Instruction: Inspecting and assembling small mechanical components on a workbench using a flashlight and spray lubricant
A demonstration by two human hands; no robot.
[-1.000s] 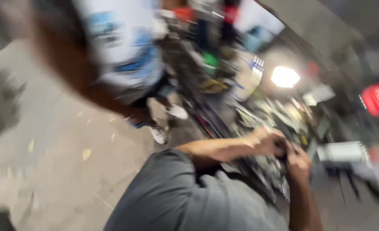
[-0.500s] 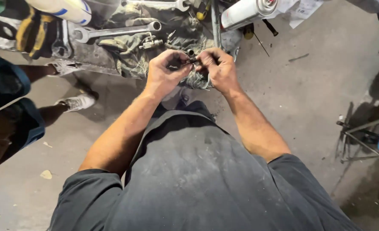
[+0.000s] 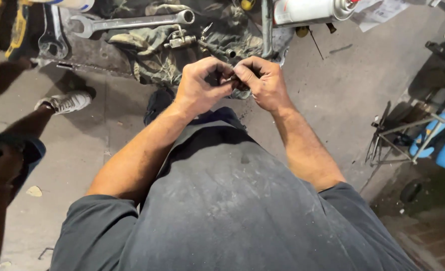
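While the left hand (image 3: 200,85) and right hand (image 3: 262,83) meet over the floor (image 3: 328,90), both pinch one small dark part (image 3: 230,79) between fingertips, mostly hidden so can't tell what it is; camo rag (image 3: 157,45), wrench (image 3: 132,22) and a white can (image 3: 308,10) lie just beyond; someone's sneaker (image 3: 64,102) off left.

- One view only, from the wearer's head, looking steeply down past the grey-shirted chest to the concrete floor (image 3: 323,75).
- Close range: forearms fill the middle, hands meet just below the top edge.
- Floor tools run along the top; another person's shoe (image 3: 64,102) sits at left.
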